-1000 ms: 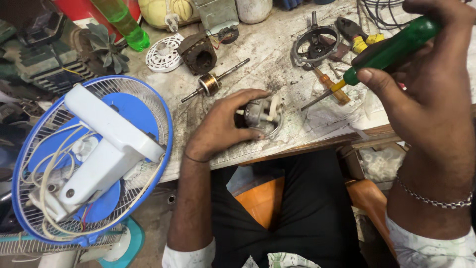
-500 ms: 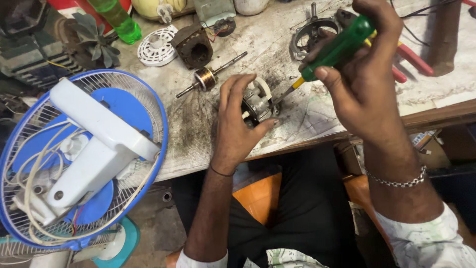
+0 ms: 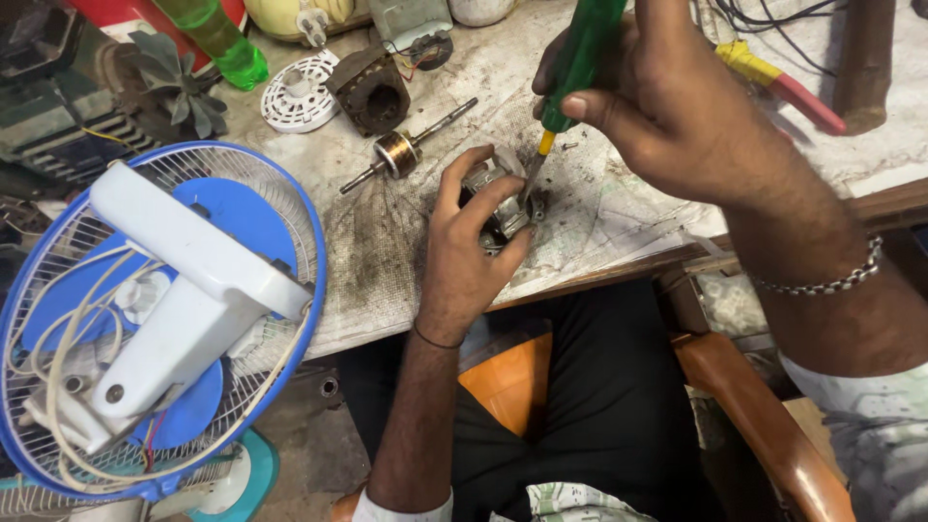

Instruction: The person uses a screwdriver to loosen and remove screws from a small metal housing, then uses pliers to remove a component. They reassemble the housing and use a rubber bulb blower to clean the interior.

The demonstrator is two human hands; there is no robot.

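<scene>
Seen from above, the left hand (image 3: 464,261) rests on a grimy, paper-covered surface (image 3: 387,261), its grip clenched around a small metal motor housing (image 3: 498,198). Just above it, the right hand (image 3: 667,116) has its grip closed on a green-handled screwdriver (image 3: 580,58), held steeply, its tip touching the housing beside the left fingertips. A copper-wound rotor on its shaft (image 3: 401,150) lies near the left grip, up and to the left. Beyond that rotor sit a dark stator block (image 3: 372,92) and a white slotted plastic cover (image 3: 300,92). Far left of both grips, a blue fan guard with a white stand (image 3: 164,309) lies flat.
</scene>
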